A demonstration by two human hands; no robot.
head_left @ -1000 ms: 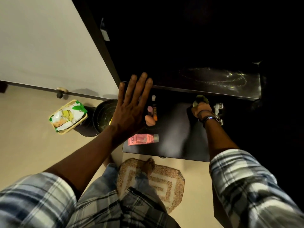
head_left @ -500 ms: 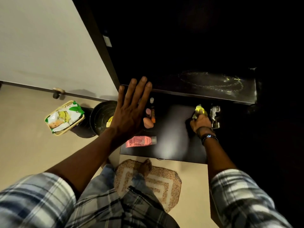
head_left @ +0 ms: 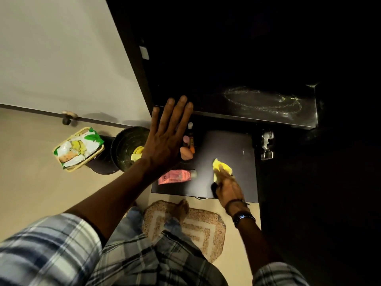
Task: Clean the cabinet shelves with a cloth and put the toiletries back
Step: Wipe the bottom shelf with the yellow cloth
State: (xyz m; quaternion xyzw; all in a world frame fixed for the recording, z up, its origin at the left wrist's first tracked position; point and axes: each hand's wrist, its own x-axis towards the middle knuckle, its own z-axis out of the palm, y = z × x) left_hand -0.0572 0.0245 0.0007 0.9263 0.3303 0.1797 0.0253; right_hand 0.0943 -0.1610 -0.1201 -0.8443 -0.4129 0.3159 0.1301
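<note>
I see my right grip holding a yellow cloth on the dark lower shelf; my left grip, spread flat, hovers by the upper shelf.

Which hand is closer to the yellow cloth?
Right. The right hand holds the yellow cloth on the dark shelf; the left hand is spread open well to its left, not touching it.
</note>
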